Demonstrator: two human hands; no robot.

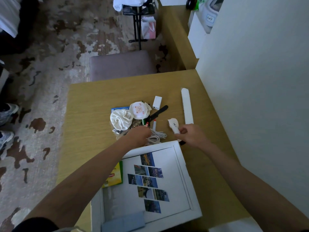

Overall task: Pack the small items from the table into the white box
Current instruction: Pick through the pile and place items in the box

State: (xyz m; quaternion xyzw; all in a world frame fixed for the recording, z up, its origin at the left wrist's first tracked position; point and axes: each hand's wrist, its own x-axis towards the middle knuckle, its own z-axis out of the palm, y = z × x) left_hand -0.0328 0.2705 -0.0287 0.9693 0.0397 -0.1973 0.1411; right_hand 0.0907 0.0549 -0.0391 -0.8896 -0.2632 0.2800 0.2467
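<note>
Beyond box [160,147], left hand [138,135] grips cord [158,137] (right hand [192,136] pinches tube [173,125]).

I see a wood table [93,97] w/ a white box [181,163] at its near edge. Beyond the box, mid-table: cord [157,137], markers [154,123], black strap [158,112], charger [157,102], 2 cloth pouches [138,110]. A long white strip [187,106] lies apart, right side.
</note>
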